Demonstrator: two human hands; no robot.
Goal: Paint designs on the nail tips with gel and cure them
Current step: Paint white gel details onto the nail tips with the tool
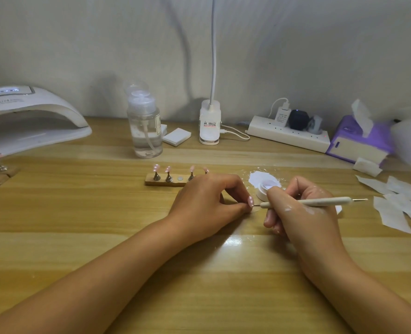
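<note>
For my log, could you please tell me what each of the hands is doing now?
Left hand: pinches a pink nail tip.
Right hand: holds a dotting tool.

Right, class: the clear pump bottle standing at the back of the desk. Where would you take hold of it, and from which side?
Probably round the middle of the straight, round body of the pump bottle, coming from the front. It stands upright; its flip lid is open on top, so a top grip looks poor, and a white box sits close at its right rear.
</note>
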